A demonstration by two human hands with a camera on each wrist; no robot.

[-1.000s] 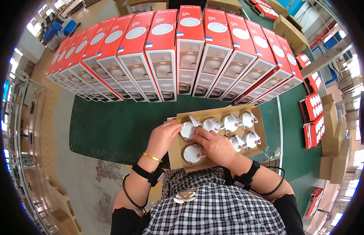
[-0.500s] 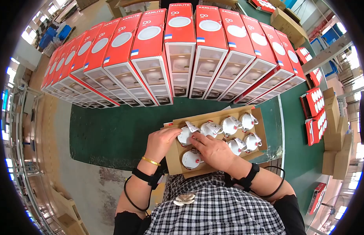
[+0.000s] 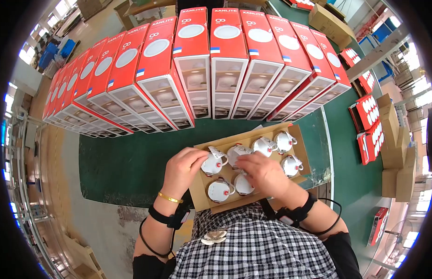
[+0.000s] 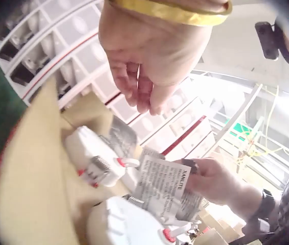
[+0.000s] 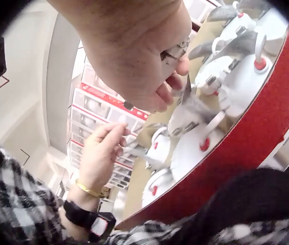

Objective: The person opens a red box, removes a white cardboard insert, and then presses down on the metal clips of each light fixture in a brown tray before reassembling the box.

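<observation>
Head view: seven round white lamps with red buttons (image 3: 218, 191) visible in two rows inside an open brown cardboard box (image 3: 200, 195), on the green tabletop (image 3: 132, 162); red-and-white boxes (image 3: 192, 42) behind read "XANLITE" and "8x". Left hand (image 3: 180, 168) loosely bent, nothing held, beside the upper-left lamp; right hand (image 3: 267, 176) narrow over the lamps, cannot tell whether it pinches anything. Left wrist view alone makes "XANLITE" legible on one white printed label (image 4: 160, 186), smaller print blurred.
</observation>
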